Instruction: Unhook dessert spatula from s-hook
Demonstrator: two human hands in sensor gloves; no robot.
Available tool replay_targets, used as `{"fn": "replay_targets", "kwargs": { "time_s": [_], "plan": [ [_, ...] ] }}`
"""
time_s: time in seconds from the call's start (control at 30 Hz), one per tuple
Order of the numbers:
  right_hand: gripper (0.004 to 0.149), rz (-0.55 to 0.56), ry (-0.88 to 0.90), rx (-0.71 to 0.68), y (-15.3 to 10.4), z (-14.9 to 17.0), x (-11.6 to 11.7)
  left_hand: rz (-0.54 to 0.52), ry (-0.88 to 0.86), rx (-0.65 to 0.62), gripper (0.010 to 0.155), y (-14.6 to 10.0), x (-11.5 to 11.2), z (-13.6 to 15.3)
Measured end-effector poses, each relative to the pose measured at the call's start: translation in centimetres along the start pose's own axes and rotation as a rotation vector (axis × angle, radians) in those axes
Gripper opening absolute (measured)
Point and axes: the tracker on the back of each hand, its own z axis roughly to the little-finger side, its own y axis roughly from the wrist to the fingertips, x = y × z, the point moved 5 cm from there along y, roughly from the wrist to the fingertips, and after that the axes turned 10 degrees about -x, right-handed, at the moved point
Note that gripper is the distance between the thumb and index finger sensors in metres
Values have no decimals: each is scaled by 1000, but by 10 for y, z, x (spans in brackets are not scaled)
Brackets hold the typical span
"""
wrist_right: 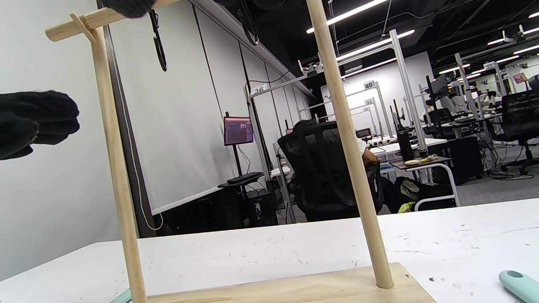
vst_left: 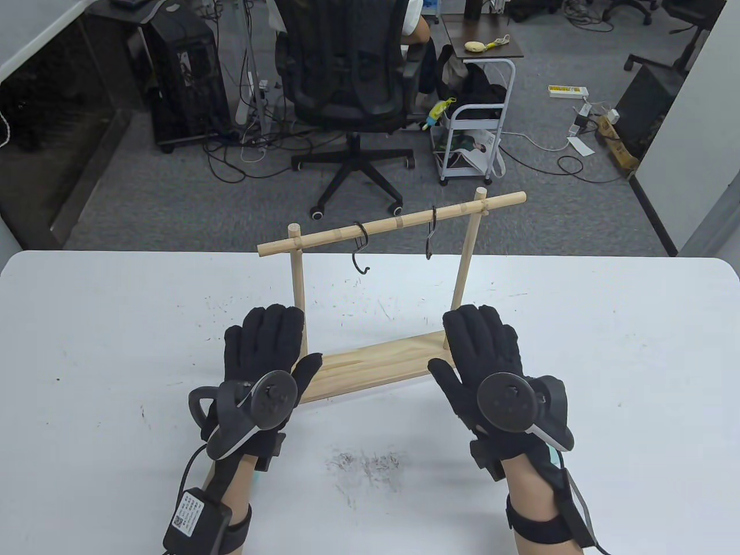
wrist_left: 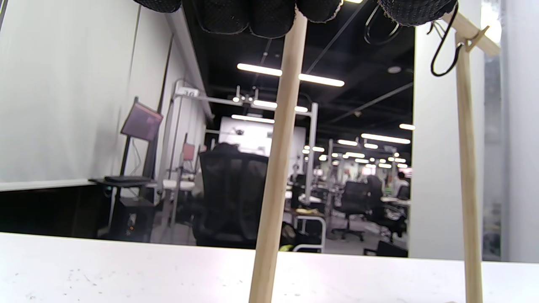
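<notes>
A wooden rack (vst_left: 370,370) stands on the white table, with two black S-hooks (vst_left: 361,248) (vst_left: 430,234) on its crossbar; nothing hangs on either. A mint-green spatula handle (wrist_right: 520,284) lies on the table to the right of the rack base in the right wrist view; in the table view my right hand hides it. My left hand (vst_left: 269,352) is open, palm down, by the left post. My right hand (vst_left: 483,352) is open, palm down, by the right post. Neither hand holds anything. The hooks also show in the left wrist view (wrist_left: 444,50).
The rack's two upright posts (vst_left: 299,289) (vst_left: 465,260) rise just beyond my fingertips. A mint-green sliver (wrist_right: 122,296) shows at the rack base's left end; I cannot tell what it is. An office chair (vst_left: 347,75) stands beyond the table's far edge.
</notes>
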Motion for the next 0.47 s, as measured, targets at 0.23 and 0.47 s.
{"fn": "replay_targets", "kwargs": {
  "time_s": [0.23,0.47],
  "plan": [
    [74,-1,3,2,-1,1,-1,0,1,-3,78,0,-1,0],
    [73,-4,4,8,-1,2,-1,8,2,-3,78,0,-2,-1]
  ]
}}
